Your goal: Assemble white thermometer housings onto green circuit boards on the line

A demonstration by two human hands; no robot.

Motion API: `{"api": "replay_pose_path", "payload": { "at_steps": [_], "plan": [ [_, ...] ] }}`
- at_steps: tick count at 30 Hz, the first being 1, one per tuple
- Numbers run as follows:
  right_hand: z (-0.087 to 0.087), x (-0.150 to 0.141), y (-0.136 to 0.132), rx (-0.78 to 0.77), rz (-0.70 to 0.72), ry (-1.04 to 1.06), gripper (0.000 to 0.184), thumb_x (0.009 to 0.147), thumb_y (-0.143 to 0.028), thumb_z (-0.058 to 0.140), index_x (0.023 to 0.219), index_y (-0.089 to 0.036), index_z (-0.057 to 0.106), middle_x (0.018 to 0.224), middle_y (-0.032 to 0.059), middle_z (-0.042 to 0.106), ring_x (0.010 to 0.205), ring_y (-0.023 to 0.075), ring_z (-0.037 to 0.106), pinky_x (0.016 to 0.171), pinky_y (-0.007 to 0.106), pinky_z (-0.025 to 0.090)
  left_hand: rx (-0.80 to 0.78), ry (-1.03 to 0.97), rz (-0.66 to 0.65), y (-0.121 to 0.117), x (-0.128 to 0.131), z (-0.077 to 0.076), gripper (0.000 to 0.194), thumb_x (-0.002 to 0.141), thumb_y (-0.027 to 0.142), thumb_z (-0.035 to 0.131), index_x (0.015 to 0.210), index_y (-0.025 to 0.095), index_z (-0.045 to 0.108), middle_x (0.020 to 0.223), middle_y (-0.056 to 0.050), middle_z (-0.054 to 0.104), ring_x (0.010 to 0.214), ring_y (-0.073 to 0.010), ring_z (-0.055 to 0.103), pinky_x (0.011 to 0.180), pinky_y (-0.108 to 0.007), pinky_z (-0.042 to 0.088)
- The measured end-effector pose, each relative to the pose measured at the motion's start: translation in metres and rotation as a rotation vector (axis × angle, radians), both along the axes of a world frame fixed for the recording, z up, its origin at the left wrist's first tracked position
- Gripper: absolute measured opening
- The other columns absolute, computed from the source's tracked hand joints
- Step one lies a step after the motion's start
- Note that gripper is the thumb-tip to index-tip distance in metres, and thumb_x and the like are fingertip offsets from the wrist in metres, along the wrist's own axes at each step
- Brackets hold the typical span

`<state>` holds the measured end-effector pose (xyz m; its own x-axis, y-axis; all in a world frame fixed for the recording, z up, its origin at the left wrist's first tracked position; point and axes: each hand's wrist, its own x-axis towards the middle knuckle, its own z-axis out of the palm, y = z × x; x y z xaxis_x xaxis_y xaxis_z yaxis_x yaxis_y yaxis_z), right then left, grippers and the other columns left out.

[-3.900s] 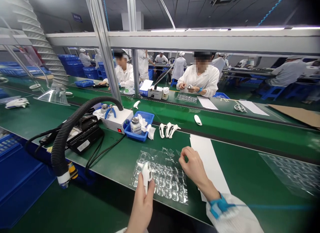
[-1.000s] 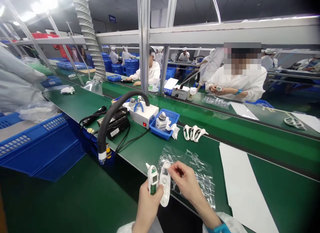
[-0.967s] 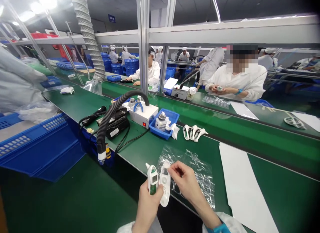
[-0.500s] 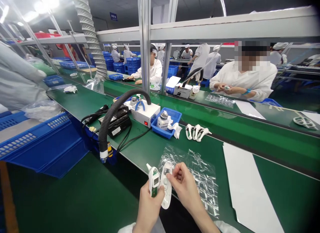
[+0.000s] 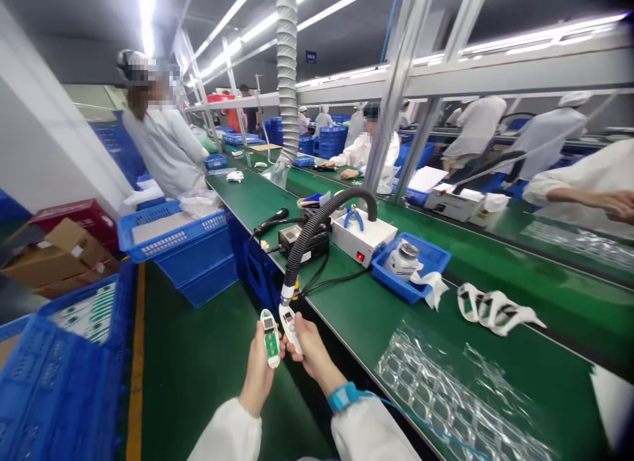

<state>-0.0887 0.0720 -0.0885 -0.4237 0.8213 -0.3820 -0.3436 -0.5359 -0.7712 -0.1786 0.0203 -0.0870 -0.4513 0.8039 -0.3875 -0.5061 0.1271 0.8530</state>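
My left hand (image 5: 257,372) is closed around a white thermometer housing (image 5: 275,362) with a green circuit board and a small dark screen facing up. My right hand (image 5: 313,350) grips a white oval cover (image 5: 296,343) that has a small window near its top. The cover's upper end is right at the mouth of a black corrugated hose (image 5: 297,253); whether they touch I cannot tell. Both parts are side by side, slightly apart, beyond the bench's front edge. A blue wrist strap (image 5: 343,397) with a cord is on my right wrist.
The hose arches from a white box (image 5: 364,240) with a lit red switch. Beside it are a blue tray (image 5: 436,253) with a bottle, and several white housings (image 5: 495,312). Clear plastic trays (image 5: 436,395) lie nearer me. Blue crates (image 5: 173,233) stand left; co-workers are around.
My view has swung left. Both hands have moved to the hose mouth. The cover, earlier held against the housing by my left hand, is now in my right hand.
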Motion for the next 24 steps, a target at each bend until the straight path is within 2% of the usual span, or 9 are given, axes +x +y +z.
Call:
{"api": "replay_pose_path", "payload": {
  "at_steps": [2, 4, 7, 10, 14, 19, 24],
  "plan": [
    [0.001, -0.026, 0.005, -0.009, 0.032, 0.0, 0.058, 0.071, -0.071, 0.058, 0.073, -0.014, 0.057, 0.043, 0.0009, 0.056, 0.03, 0.0077, 0.044, 0.026, 0.014, 0.017, -0.007, -0.024, 0.078, 0.01, -0.018, -0.004, 0.052, 0.076, 0.066, 0.053, 0.081, 0.015, 0.055, 0.056, 0.001, 0.056, 0.045, -0.0091, 0.051, 0.042, -0.018, 0.039],
    [-0.001, -0.033, 0.005, -0.015, 0.029, -0.008, 0.055, 0.075, -0.069, 0.056, 0.071, -0.014, 0.057, 0.041, 0.0006, 0.055, 0.029, 0.0079, 0.043, 0.025, 0.015, 0.016, -0.026, -0.036, 0.111, 0.017, -0.021, -0.008, 0.051, 0.075, 0.067, 0.052, 0.074, 0.016, 0.055, 0.049, 0.002, 0.053, 0.04, -0.0092, 0.047, 0.036, -0.018, 0.034],
    [-0.006, -0.017, 0.003, -0.011, -0.018, -0.025, 0.051, 0.075, -0.066, 0.058, 0.072, -0.015, 0.057, 0.041, 0.0, 0.056, 0.027, 0.0071, 0.041, 0.024, 0.015, 0.015, -0.041, -0.049, 0.063, 0.025, -0.004, -0.013, 0.055, 0.073, 0.071, 0.052, 0.064, 0.016, 0.054, 0.04, 0.003, 0.047, 0.033, -0.009, 0.042, 0.031, -0.017, 0.028],
    [-0.008, 0.004, 0.003, 0.006, -0.068, -0.032, 0.049, 0.074, -0.064, 0.06, 0.068, -0.015, 0.056, 0.041, 0.0003, 0.057, 0.027, 0.0065, 0.041, 0.025, 0.014, 0.014, -0.031, -0.073, -0.002, 0.03, 0.016, -0.013, 0.056, 0.071, 0.071, 0.055, 0.064, 0.016, 0.055, 0.04, 0.003, 0.049, 0.033, -0.0097, 0.044, 0.03, -0.017, 0.028],
    [-0.005, 0.0, 0.009, 0.002, -0.082, -0.036, 0.045, 0.077, -0.059, 0.059, 0.064, -0.016, 0.054, 0.042, 0.0002, 0.057, 0.027, 0.0064, 0.04, 0.025, 0.015, 0.014, -0.023, -0.094, 0.021, 0.034, 0.013, -0.011, 0.053, 0.071, 0.069, 0.057, 0.067, 0.016, 0.057, 0.041, 0.004, 0.049, 0.032, -0.0093, 0.044, 0.03, -0.017, 0.028],
    [0.003, -0.035, 0.006, -0.035, -0.048, -0.035, 0.04, 0.082, -0.053, 0.055, 0.065, -0.017, 0.055, 0.039, -0.0001, 0.056, 0.025, 0.0076, 0.04, 0.025, 0.016, 0.014, -0.031, -0.086, 0.13, 0.027, -0.015, -0.012, 0.056, 0.072, 0.072, 0.053, 0.063, 0.017, 0.054, 0.039, 0.004, 0.048, 0.031, -0.0084, 0.042, 0.029, -0.016, 0.027],
    [-0.003, -0.032, -0.008, -0.062, -0.054, -0.027, 0.037, 0.083, -0.051, 0.056, 0.067, -0.017, 0.056, 0.039, 0.0, 0.056, 0.025, 0.0079, 0.04, 0.025, 0.016, 0.015, -0.058, -0.097, 0.131, 0.012, -0.012, -0.018, 0.056, 0.071, 0.072, 0.054, 0.061, 0.017, 0.052, 0.04, 0.005, 0.047, 0.032, -0.0088, 0.043, 0.03, -0.017, 0.028]
  ]
}}
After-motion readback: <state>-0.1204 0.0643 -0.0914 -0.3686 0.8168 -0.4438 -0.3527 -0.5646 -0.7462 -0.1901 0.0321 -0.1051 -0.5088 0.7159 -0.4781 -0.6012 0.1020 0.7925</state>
